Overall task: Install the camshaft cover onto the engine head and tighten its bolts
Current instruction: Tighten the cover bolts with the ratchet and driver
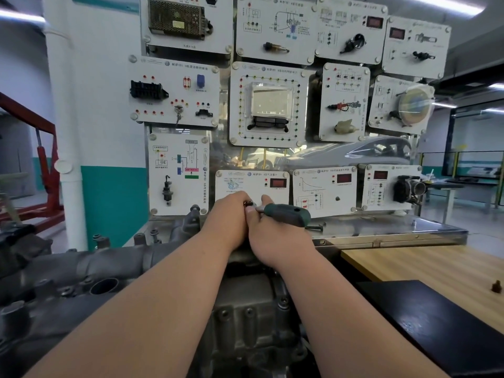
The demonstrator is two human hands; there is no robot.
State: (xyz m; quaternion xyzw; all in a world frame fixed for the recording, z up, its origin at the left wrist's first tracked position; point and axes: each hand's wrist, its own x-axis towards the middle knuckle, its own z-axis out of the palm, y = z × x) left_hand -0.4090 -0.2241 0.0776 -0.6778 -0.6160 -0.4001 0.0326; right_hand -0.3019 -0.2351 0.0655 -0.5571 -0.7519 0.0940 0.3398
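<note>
A grey metal engine head (pixel 109 271) with the camshaft cover on it fills the lower left and centre. Both of my arms reach over it to its far end. My right hand (pixel 275 238) grips a ratchet wrench by its dark green handle (pixel 289 214), which points right. My left hand (pixel 229 216) curls around the wrench's head (pixel 249 205), fingers pinching it from the left. The bolt under the wrench head is hidden by my hands. Several bolts (pixel 154 233) stand upright along the far edge of the engine.
A training board of white electrical panels (pixel 268 105) stands right behind the engine. A wooden table (pixel 425 266) with a black mat (pixel 436 323) lies on the right, with a small dark bolt (pixel 497 287) on it. A red engine hoist (pixel 46 165) stands at the left.
</note>
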